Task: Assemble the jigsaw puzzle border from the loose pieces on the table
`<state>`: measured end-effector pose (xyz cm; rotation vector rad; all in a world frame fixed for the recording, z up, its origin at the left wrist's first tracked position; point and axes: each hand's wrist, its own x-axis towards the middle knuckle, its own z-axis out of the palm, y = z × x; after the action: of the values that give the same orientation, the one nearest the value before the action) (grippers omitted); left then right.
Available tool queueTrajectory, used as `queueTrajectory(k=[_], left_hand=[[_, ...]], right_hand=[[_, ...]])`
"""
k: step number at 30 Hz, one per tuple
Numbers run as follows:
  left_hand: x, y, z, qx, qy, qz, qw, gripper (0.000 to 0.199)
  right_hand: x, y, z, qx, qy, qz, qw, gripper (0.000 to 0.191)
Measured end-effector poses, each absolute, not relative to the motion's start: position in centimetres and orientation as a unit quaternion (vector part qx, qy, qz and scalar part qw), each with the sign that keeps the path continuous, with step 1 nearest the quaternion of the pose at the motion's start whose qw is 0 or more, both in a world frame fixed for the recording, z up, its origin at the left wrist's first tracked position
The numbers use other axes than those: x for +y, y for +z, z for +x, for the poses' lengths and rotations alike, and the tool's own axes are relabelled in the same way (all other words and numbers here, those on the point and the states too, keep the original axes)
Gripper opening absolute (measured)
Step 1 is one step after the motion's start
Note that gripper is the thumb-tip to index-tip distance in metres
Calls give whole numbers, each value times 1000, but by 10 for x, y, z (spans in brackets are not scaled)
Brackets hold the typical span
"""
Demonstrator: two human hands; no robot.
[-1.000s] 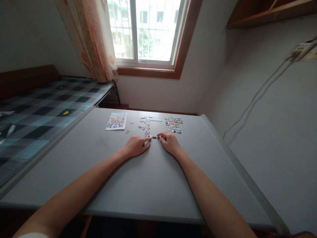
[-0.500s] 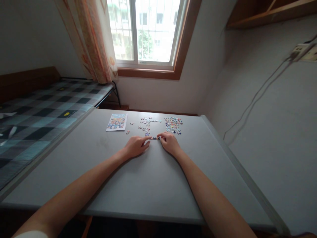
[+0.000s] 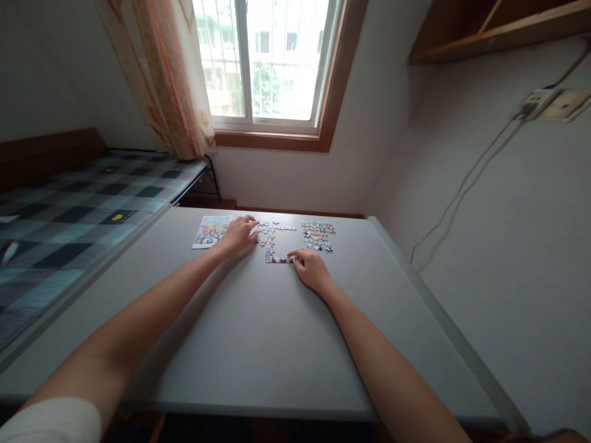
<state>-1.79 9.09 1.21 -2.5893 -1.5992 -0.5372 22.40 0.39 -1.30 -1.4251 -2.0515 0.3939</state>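
A partly joined puzzle border [image 3: 279,260] lies on the grey table, with a left side running up to a top row [image 3: 284,228]. My right hand [image 3: 310,266] rests at the right end of the bottom row, its index finger extended onto the pieces. Farther up and left, my left hand [image 3: 241,234] hovers or rests beside loose pieces [image 3: 261,240], fingers apart, nothing visible in them. A heap of loose pieces [image 3: 317,235] lies right of the border. The printed picture sheet [image 3: 210,232] is partly behind my left hand.
The grey table [image 3: 258,344] reaches toward a window [image 3: 281,67] with an orange curtain [image 3: 161,80]. A bed with a checked cover [image 3: 92,215] stands at the left. A cable [image 3: 462,184] hangs on the right wall.
My left hand has moved up and left from the bottom row to the loose pieces, uncovering the lower-left corner of the border. My right hand stays by the bottom row. The view has shifted slightly.
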Motion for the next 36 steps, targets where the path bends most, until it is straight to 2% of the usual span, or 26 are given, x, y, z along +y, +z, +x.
queueTrajectory(k=[6, 11, 15, 24, 32, 36], left_hand=[[110, 3, -12, -529, -128, -839, 26, 40], [109, 1, -12, -552, -137, -822, 35, 41], [108, 4, -19, -572, -164, -802, 53, 32], [128, 16, -19, -658, -126, -742, -20, 21], [144, 19, -16, -678, -83, -728, -61, 16], [141, 21, -18, -681, -99, -723, -60, 14]], right_hand=[[4, -13, 224, -773, 148, -537, 302, 30], [5, -14, 224, -768, 154, -536, 316, 32], [5, -13, 223, -767, 154, -537, 314, 33], [4, -13, 222, -766, 153, -542, 309, 33], [4, -14, 223, -766, 154, -538, 315, 33], [5, -15, 223, -769, 149, -536, 316, 33]])
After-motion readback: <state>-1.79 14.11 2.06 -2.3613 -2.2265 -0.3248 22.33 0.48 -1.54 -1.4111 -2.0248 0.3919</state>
